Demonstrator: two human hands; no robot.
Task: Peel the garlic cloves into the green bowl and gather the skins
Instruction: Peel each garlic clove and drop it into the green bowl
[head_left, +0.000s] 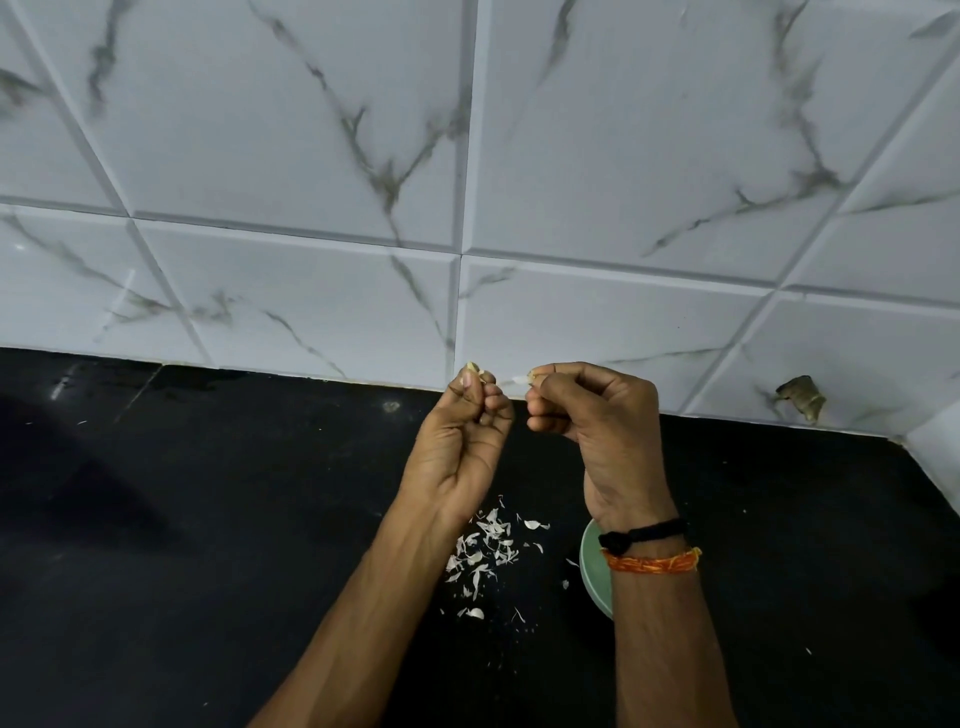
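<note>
Counter: black worktop (208, 519), runs under your arms to the marble-look tiled wall (311, 156).
Left hand: your left hand (460, 441), raised, fingers curled, thumb and fingertips pinching a garlic clove (474, 369) at its top.
Skins: loose pile of skins (483, 551) on the counter between your forearms, below both hands.
Right hand: your right hand (592, 415), just beside the left, fingers curled, pinching a pale skin strip (522, 378).
Bowl: green bowl (595, 566), mostly hidden under your right wrist; contents cannot be seen.
</note>
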